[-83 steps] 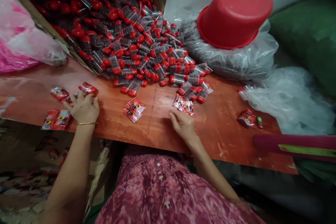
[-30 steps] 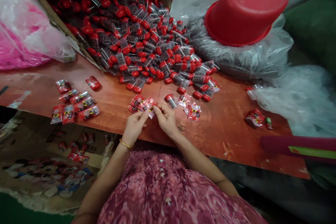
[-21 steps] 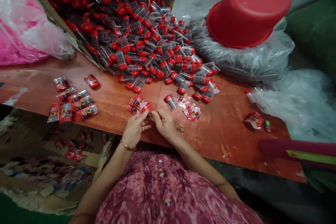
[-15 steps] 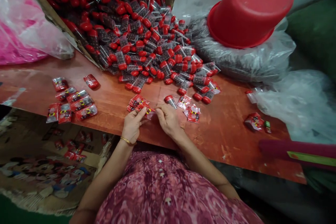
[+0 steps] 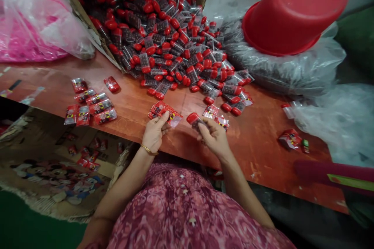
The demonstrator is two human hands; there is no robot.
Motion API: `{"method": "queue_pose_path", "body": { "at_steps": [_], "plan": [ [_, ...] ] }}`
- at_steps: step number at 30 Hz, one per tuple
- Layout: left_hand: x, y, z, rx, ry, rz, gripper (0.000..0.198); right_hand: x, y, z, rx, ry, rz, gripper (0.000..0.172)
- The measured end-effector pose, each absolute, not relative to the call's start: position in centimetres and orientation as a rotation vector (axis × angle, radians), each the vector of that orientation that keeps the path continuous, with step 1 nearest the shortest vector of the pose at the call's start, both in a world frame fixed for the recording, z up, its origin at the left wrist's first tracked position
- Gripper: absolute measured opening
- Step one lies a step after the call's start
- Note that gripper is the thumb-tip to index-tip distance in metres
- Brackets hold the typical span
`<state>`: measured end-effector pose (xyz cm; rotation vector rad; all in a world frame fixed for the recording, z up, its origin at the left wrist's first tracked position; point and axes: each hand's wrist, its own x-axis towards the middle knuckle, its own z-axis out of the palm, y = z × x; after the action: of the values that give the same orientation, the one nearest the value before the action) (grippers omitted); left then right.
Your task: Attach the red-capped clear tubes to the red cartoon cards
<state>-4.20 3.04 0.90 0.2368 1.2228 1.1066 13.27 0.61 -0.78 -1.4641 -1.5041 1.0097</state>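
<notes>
My left hand (image 5: 154, 131) pinches a small red printed packet (image 5: 173, 117) between thumb and fingers, at the table's near edge. More red packets (image 5: 157, 108) lie just behind it. In my right hand (image 5: 214, 135) is a clear plastic tube with a red cap (image 5: 193, 118), its capped end toward the left hand. The tube and the packet are apart. Beside the right hand lie several flat printed packets (image 5: 210, 111), partly covered by the fingers. A large heap of similar red-capped tubes (image 5: 175, 58) spreads across the table beyond both hands.
A cardboard box (image 5: 84, 23) on its side spills the tubes. Several filled red packets (image 5: 101, 106) lie at left. A red tub (image 5: 292, 15) rests upside down on a clear plastic bag (image 5: 292, 72). A crumpled red packet (image 5: 290, 139) lies at right on the wooden table (image 5: 257, 144).
My right hand has left the packet, moved right and picked up the capped tube that lay on the table. My left hand keeps the packet. The whole view has shifted slightly.
</notes>
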Motion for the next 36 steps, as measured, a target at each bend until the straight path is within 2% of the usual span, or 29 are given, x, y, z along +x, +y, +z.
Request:
{"method": "queue_pose_path", "body": {
  "at_steps": [4,12,19,26,36],
  "plan": [
    [-3.6,2.6,1.0,0.283,1.202,1.128,0.042,13.0,-1.6,0.9,-1.356,-1.372,1.320,0.027],
    [-2.8,1.9,1.3,0.394,1.161,1.130,0.043,12.3,-1.2,0.5,-1.286,-1.187,1.559,0.033],
    [-1.6,1.5,1.2,0.322,1.068,1.153,0.045,11.0,-1.1,-0.5,-1.190,-1.111,1.414,0.035],
    [-0.4,1.1,0.4,0.254,1.010,1.251,0.041,9.6,-1.4,-1.4,-1.277,-1.125,1.111,0.022],
    [0.1,1.0,0.0,0.337,0.964,1.301,0.035,8.7,-0.6,-2.1,-1.248,-1.153,1.092,0.020]
  ]
}}
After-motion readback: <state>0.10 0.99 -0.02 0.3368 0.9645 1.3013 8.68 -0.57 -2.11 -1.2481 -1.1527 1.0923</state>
